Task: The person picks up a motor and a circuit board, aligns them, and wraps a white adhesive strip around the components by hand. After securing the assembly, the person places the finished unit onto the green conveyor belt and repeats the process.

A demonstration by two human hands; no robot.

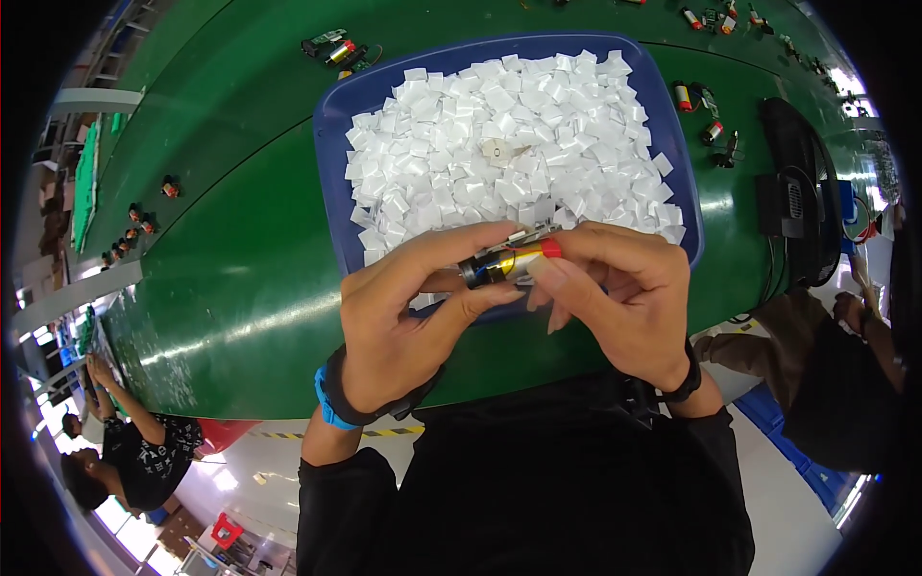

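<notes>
My left hand (396, 312) and my right hand (634, 298) meet over the near edge of a blue tray (331, 182). Between them they hold a small cylindrical battery assembly (514, 264), with a silvery-yellow body, a black end and a red end. The left fingers close round its black end, while the right thumb and fingers pinch the red end. A thin, light-coloured strip or board lies along its upper side, partly covered by the fingers. Small white square pieces (499, 192) fill the tray behind, and one beige scrap (497, 151) rests on top of them.
Similar battery assemblies lie on the green table (240, 259): a group (341, 53) beyond the tray, several pieces (711, 130) to its right, more at far left. A black device (802, 192) stands at right. One person (134, 442) is at left, another (836, 365) at right.
</notes>
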